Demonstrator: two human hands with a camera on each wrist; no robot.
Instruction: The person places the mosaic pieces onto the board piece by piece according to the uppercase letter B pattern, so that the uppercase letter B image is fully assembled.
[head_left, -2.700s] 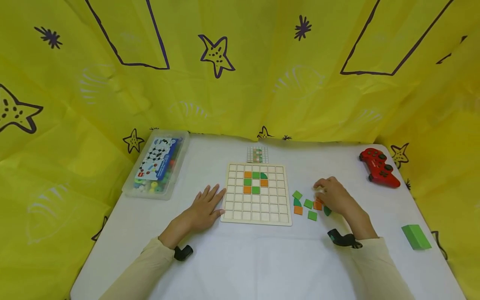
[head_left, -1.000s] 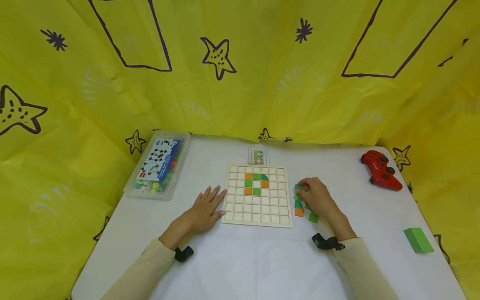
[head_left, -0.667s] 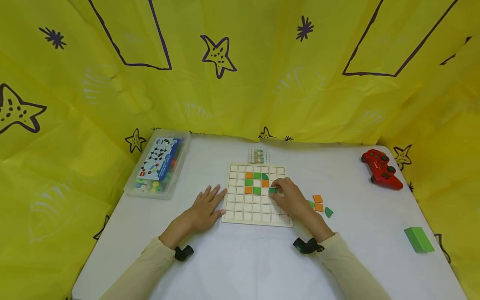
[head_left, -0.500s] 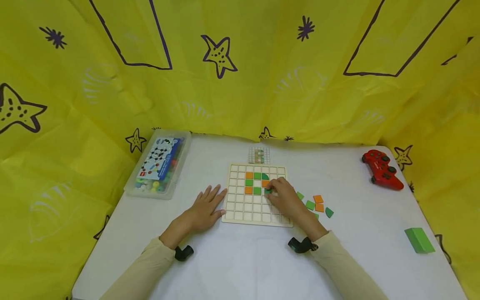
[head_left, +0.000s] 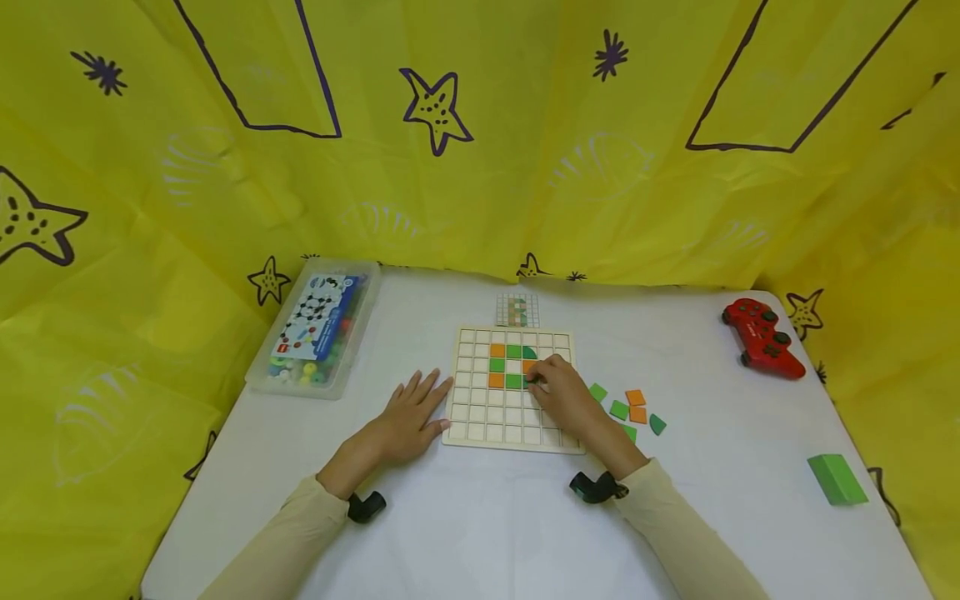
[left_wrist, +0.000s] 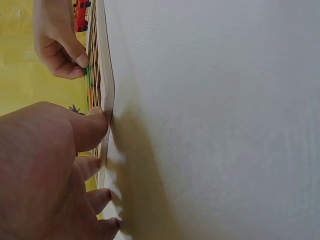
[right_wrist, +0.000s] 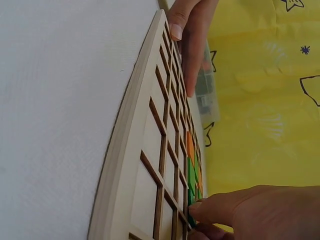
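A wooden grid board (head_left: pixel 498 417) lies mid-table, with orange and green tiles set in its upper cells, among them an orange tile (head_left: pixel 497 350), a light green tile (head_left: pixel 513 381) and a dark green quarter-round tile (head_left: pixel 529 352). My right hand (head_left: pixel 566 396) leans over the board from the right. Its thumb and finger pinch a dark green tile (right_wrist: pixel 192 204) down at a cell beside the light green tile; the fingers mostly cover its shape. Flat on the table, my left hand (head_left: pixel 408 423) is spread, thumb and fingertips at the board's left edge.
Loose tiles, including an orange tile (head_left: pixel 635 397) and a dark green quarter-round (head_left: pixel 657 424), lie right of the board. A pattern card (head_left: pixel 517 310) sits behind it. Also here are a clear plastic box (head_left: pixel 311 329), a red game controller (head_left: pixel 762 337) and a green block (head_left: pixel 837 479).
My right hand has left the loose tiles with a dark green tile and moved left onto the board, lowering it at a cell in the third coloured row. The left hand stays in place.
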